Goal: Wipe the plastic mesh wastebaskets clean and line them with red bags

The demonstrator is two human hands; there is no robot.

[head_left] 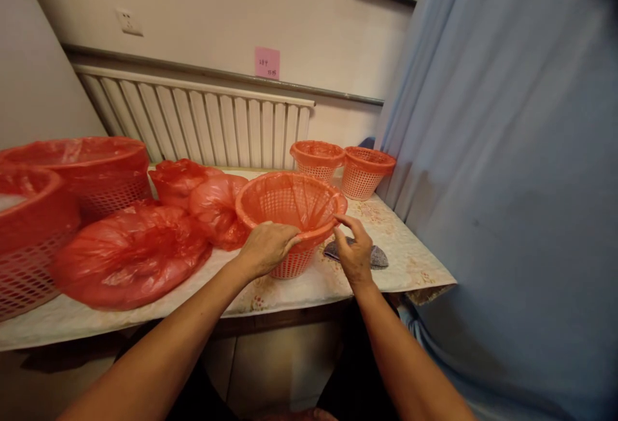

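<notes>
A red perforated plastic basket (293, 266) stands upright on the table, lined with a thin red plastic bag (309, 205) that is folded over its rim. My left hand (268, 247) is closed on the near rim, thumb along the edge, gripping the bag and basket together. At the right side of the rim, my right hand (356, 250) has thumb and forefinger bent toward the bag's folded edge; whether a bit of film lies between them is hard to see. Behind my right hand lies a dark grey cloth item (379, 258), partly hidden.
Filled or bunched red plastic bags (135, 260) lie to the left, beside two larger lined baskets (113, 196). Two smaller lined baskets (363, 179) stand at the back right. A radiator (207, 118) is behind the table, and a blue curtain (497, 150) hangs along its right side.
</notes>
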